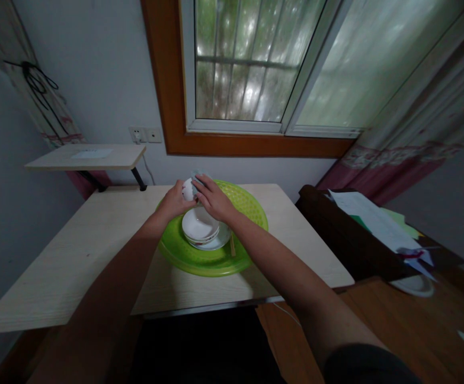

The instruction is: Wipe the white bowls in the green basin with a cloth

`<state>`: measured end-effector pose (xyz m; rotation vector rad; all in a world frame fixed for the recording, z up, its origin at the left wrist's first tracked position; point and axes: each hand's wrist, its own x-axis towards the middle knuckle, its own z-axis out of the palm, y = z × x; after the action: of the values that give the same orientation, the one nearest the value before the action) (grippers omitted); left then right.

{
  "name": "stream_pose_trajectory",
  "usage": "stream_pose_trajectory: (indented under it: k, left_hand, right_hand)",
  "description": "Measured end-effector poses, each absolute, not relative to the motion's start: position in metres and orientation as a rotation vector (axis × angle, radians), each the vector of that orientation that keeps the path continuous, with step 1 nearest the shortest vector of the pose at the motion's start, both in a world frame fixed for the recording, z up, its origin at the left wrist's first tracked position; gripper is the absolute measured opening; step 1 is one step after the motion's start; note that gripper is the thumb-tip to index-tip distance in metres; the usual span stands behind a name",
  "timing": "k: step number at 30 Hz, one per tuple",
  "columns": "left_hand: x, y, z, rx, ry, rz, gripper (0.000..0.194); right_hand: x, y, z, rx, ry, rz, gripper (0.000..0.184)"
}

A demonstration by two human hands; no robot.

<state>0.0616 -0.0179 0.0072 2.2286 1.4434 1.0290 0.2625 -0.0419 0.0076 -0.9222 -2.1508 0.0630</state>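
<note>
Above the green plastic tray (200,266), my left hand (172,202) grips a small white bowl (188,190) tilted on its side. My right hand (216,202) presses a pale bluish cloth (196,174) against that bowl; the fingers partly hide both. Just below my hands, white bowls (200,224) stand stacked on a white plate (223,237) in the tray. A thin light-brown stick-like utensil (232,248) lies right of the plate, partly covered by my right forearm.
The tray rests on a pale wooden table (108,256). A small raised shelf (92,156) with a paper on it stands at the back left. To the right is a dark brown piece of furniture (336,234) with papers (372,218) on top. A window is behind the table.
</note>
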Motion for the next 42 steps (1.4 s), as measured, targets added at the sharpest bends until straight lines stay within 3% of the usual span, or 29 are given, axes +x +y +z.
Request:
stream_pose_trajectory:
  k: [42]
  left_hand:
    - [0.063,-0.018,0.009,2.216,1.46,1.022,0.057]
  right_hand:
    - [0.264,-0.027,-0.01,-1.026,-2.096,0.115,0.054]
